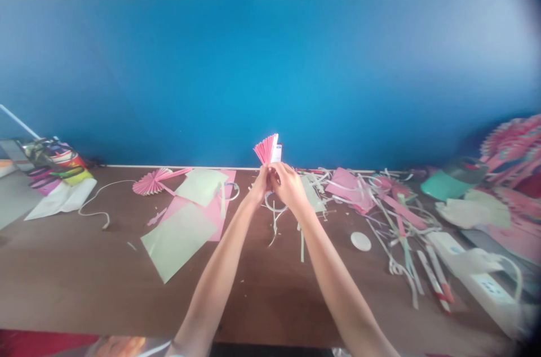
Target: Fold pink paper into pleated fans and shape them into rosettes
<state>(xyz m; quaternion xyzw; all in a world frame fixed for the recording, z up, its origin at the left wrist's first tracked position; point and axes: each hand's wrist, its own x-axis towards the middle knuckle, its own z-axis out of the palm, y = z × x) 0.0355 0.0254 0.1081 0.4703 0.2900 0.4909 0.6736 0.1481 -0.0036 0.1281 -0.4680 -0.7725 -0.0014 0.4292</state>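
Both my hands meet over the back middle of the table, holding up a pleated pink paper fan (265, 150) whose folds spread toward the upper left. My left hand (261, 183) pinches the fan's narrow lower end. Against that same end press the fingers of my right hand (287, 179); the exact grip is partly hidden. A white edge runs along the fan's right side. Just behind it stands a small white and dark object (277, 152) that I cannot make out. Below the hands lies a ring of white tape or strip (274, 203).
On the left lie pale green sheets (180, 241), pink paper (217, 227), another pleated fan (151, 182) and a white cord (91, 213). To the right are paper scraps (350, 188), a white disc (360, 241), cutters (434, 281) and a power strip (477, 281). A blue panel (270, 75) rises behind.
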